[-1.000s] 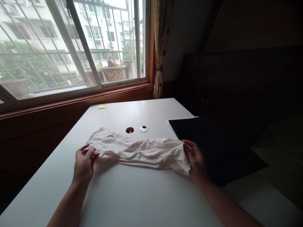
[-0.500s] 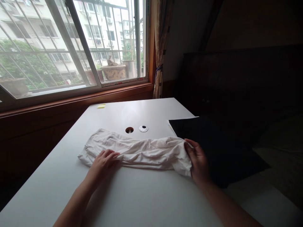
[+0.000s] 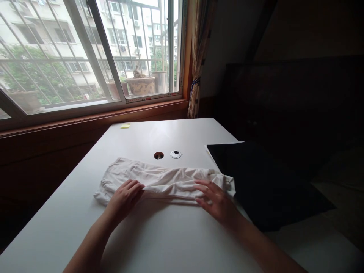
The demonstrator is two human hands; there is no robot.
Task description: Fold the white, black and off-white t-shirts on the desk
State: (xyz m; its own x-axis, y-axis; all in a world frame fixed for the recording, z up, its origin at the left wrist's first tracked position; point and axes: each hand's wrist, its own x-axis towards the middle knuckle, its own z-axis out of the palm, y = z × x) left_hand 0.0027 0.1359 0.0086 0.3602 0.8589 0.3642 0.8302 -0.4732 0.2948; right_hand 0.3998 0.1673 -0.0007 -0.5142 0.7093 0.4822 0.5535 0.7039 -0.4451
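Observation:
A wrinkled white garment, folded into a long strip, lies across the white table; its exact kind does not show. My left hand is closed on its near edge, left of the middle, the thumb hidden beneath the fingers. Toward the garment's right end, my right hand is open, fingers spread over the fabric and slightly blurred. Whether those fingertips touch the cloth I cannot tell.
A dark flat sheet lies over the table's right side. Behind the garment are a round hole and a white round cap. A yellow sticky note lies near the far left corner, below a barred window.
My right hand has let go of the garment's right end and moved left over the fabric, its fingers spreading. That end now lies flatter. My left hand stays at the near edge.

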